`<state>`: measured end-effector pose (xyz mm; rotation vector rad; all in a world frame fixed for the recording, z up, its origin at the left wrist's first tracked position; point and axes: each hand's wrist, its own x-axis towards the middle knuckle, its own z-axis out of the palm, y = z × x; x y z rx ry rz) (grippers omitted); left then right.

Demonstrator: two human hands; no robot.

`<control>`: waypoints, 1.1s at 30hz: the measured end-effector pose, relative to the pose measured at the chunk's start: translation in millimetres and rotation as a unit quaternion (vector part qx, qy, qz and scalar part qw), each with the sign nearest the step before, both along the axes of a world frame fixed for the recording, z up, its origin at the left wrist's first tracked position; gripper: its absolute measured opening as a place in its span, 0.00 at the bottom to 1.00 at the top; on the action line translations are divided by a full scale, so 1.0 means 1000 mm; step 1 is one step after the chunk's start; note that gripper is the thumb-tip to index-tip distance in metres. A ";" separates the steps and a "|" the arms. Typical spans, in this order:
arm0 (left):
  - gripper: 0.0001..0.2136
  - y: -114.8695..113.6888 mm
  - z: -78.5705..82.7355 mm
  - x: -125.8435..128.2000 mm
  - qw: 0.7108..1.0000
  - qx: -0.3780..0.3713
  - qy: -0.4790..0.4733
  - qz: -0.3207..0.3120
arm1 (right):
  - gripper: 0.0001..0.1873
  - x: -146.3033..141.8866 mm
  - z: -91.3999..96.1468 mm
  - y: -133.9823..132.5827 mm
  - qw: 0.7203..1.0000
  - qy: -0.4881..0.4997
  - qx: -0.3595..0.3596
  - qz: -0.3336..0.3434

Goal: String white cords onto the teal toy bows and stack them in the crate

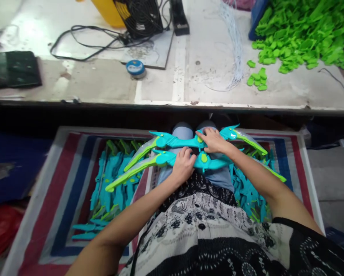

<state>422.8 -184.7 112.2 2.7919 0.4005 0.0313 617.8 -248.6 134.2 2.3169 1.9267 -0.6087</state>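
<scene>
The left hand rests palm down on the nearer of two teal toy bows, fingers curled over its middle grip. The right hand lies palm down on the farther bow, fingers loosely spread and pressing on its centre. Neither hand pinches anything; both press flat on the bows.

The two bows lie side by side across the person's lap, each running left to right, with teal centres and lime green limbs tapering outward. The nearer bow's left limb reaches down over the left pile.

On either side of the lap, striped woven bags in red, blue and white hold heaps of teal parts; a second heap sits under the right forearm.

Beyond the knees a worn white table spans the view. On it are a dark tablet at left, a black cable, a small blue tape roll, a black fan beside a yellow object, a bundle of white strings, and a large heap of green pieces at right, with a few scattered near it.
</scene>
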 end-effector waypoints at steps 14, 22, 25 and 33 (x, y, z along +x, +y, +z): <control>0.19 0.062 0.044 0.033 0.946 -0.202 0.203 -0.150 | 0.25 0.035 -0.007 0.019 0.787 0.510 -0.343 -0.052; 0.20 0.093 0.023 0.044 0.871 -0.419 0.247 -0.076 | 0.34 0.022 -0.010 0.014 0.917 0.356 -0.161 -0.080; 0.21 0.095 0.020 0.044 0.861 -0.441 0.247 -0.063 | 0.37 0.020 0.004 -0.002 0.947 0.293 -0.112 -0.067; 0.23 0.084 0.011 0.035 0.834 -0.439 0.302 -0.145 | 0.37 0.000 0.008 -0.036 0.953 0.269 -0.134 0.024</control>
